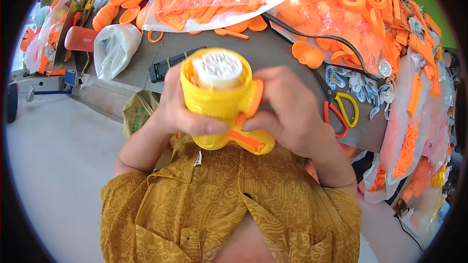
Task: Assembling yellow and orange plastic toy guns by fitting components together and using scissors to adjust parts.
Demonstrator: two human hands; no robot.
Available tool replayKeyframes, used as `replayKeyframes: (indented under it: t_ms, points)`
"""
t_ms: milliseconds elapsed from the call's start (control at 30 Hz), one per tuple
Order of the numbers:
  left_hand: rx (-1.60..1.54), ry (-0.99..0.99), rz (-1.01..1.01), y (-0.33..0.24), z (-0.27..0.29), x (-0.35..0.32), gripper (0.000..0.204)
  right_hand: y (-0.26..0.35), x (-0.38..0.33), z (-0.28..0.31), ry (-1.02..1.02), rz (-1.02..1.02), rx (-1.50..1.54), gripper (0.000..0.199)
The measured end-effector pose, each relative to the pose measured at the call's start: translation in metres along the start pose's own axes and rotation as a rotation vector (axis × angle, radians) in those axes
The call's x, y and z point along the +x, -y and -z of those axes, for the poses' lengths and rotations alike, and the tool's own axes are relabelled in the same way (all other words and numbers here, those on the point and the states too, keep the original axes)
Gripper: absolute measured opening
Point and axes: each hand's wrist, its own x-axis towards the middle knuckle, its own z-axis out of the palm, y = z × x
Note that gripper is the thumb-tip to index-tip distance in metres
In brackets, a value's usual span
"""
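Item under inspection: a yellow plastic cylindrical housing (pixel 207 104), held in both hands in front of the patterned mustard-brown shirt (pixel 209 199), its open end facing up. Inside the rim sits 1 round white plastic disc with a grille pattern (pixel 222 67). A curved orange plastic piece (pixel 255 98) is at the housing's right side; a straight orange plastic strip (pixel 246 139) lies below it.

Left hand (pixel 171 104): wrapped firmly around the housing, thumb across the near face. Right hand (pixel 292 109): thumb and fingers closed in at the curved orange piece; exact fingertip contact is partly hidden.

Beyond, on the grey tabletop (pixel 363 134): 1 pair of scissors with 1 red and 1 yellow handle (pixel 354 108) to the right; 1 black rectangular device (pixel 170 65) behind the left hand; 1 crumpled white plastic bag (pixel 116 51) farther left. At the far side, a clear plastic bag of orange parts (pixel 209 0) lies near a black cable (pixel 317 37).
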Motion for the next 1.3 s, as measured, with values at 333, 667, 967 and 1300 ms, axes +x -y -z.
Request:
replayKeyframes:
  t_ms: [333, 667, 967, 1300]
  points:
    - [-0.220, -0.354, -0.183, 0.017, 0.012, 0.011, 0.066, 0.002, -0.048, -0.004, -0.106, -0.587, 0.449, 0.078]
    - [-0.584, -0.130, -0.249, 0.023, 0.011, 0.004, 0.073, 0.011, -0.020, -0.032, -0.165, -0.225, 0.339, 0.045]
    - [-0.200, -0.401, -0.161, 0.016, 0.011, 0.010, 0.063, 0.007, -0.019, -0.027, -0.102, -0.413, 0.566, 0.040]
    - [-0.348, -0.396, -0.287, 0.024, 0.025, 0.018, 0.054, -0.043, -0.031, 0.028, -0.308, -0.536, -0.644, 0.041]
